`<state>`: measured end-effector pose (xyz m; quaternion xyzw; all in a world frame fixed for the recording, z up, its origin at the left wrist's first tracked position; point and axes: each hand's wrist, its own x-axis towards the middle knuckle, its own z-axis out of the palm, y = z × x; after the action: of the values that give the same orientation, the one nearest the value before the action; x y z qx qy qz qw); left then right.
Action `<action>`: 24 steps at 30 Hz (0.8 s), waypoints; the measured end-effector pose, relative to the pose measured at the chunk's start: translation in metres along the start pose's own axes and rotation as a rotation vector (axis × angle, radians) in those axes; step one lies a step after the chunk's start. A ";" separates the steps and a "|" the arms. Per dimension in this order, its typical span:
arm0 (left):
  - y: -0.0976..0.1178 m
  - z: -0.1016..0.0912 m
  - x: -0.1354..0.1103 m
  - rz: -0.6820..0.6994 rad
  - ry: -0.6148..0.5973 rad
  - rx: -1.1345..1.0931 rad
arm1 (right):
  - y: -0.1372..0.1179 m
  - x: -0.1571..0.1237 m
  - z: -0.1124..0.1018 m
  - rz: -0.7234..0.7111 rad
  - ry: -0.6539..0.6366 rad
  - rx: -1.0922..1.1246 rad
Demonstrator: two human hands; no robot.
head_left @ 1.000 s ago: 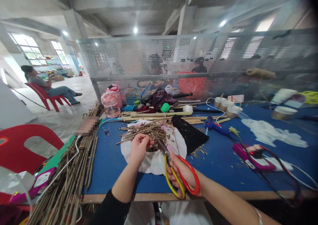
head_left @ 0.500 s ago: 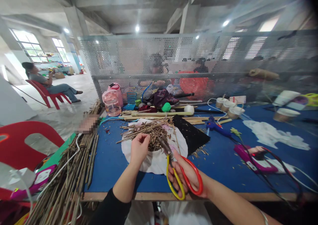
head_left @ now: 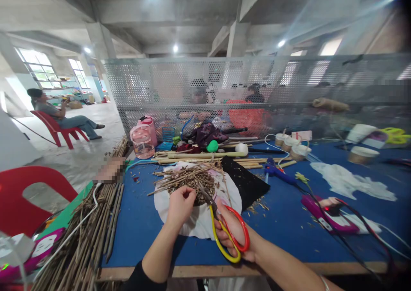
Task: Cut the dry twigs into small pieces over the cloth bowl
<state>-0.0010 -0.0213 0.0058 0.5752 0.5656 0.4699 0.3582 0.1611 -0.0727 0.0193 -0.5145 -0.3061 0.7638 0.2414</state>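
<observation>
My right hand (head_left: 233,230) grips a pair of scissors (head_left: 227,235) with one red and one yellow handle loop. Their dark blades point up and left, close to my left fingertips. My left hand (head_left: 180,203) is closed in a pinch over a heap of short-cut brown twigs (head_left: 192,183); anything between its fingertips is too small to make out. The heap lies on a round white cloth (head_left: 229,216), with longer thin twigs (head_left: 175,177) across its back. A black sheet (head_left: 244,184) with plant crumbs lies right of the cloth.
A bundle of long sticks (head_left: 81,227) lies along the left side, near a red chair (head_left: 41,179). Behind the cloth are bamboo poles (head_left: 205,155) and a pink jug (head_left: 143,141). A blue glue gun (head_left: 279,173), paper cups (head_left: 300,152) and a corded purple power strip (head_left: 330,216) stand right.
The scissors have swung left toward my left fingertips, and their handle loops are closer together. My left hand keeps its pinch over the heap. The view has tilted up slightly.
</observation>
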 end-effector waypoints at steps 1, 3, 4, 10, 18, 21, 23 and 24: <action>0.002 -0.001 0.000 0.004 0.011 0.020 | 0.000 -0.001 0.000 0.000 0.011 0.004; 0.005 -0.002 -0.001 0.004 0.047 0.027 | -0.002 -0.004 0.000 0.008 0.010 0.010; 0.006 -0.003 -0.001 0.005 0.074 0.015 | -0.003 -0.006 0.000 0.008 -0.005 0.012; 0.006 -0.003 0.000 0.020 0.087 -0.079 | -0.006 -0.014 0.005 -0.003 -0.080 -0.025; -0.004 0.001 0.002 -0.004 -0.016 -0.082 | -0.001 0.003 -0.001 0.022 0.032 -0.045; -0.010 0.002 0.006 -0.016 0.029 -0.102 | 0.001 0.002 -0.003 -0.005 -0.012 0.021; -0.011 0.002 0.006 -0.016 0.051 -0.103 | 0.000 -0.001 -0.002 -0.020 -0.063 0.043; -0.010 0.001 0.006 -0.008 0.050 -0.100 | -0.001 -0.003 -0.001 -0.029 -0.083 0.039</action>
<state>-0.0034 -0.0140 -0.0034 0.5424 0.5524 0.5103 0.3744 0.1634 -0.0732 0.0215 -0.4728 -0.3083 0.7868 0.2497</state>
